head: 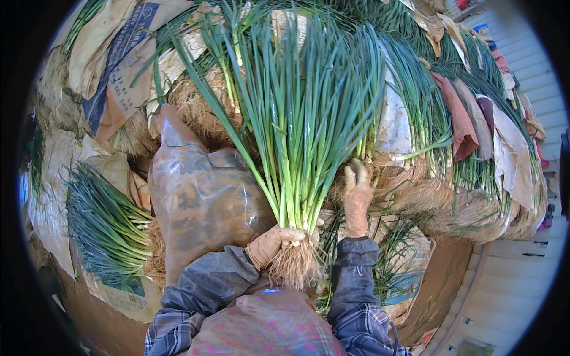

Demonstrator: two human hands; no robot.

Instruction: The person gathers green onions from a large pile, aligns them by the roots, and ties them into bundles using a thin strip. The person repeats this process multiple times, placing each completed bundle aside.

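My left hand (274, 244), in a soiled tan glove, is closed around the base of a large bunch of allium plants (296, 178), such as green garlic. Its long green leaves fan upward, and its pale roots (296, 267) hang below my fist. To the right, my gloved right hand (357, 200) reaches up to the root end of the piled plants (367, 147), fingers at the stalks. Whether its fingertips grip a stalk is hidden. Left of the bunch, a plastic-covered form (209, 200) with a camouflage pattern beneath appears to be my bent leg.
More rooted plants (427, 129) lie in a long pile at the right, with paper sacking (512, 151) among them. A smaller bundle (111, 231) lies on sacking at the left. Loose leaves (394, 258) litter a sack at lower right, beside a pale ribbed wall (503, 289).
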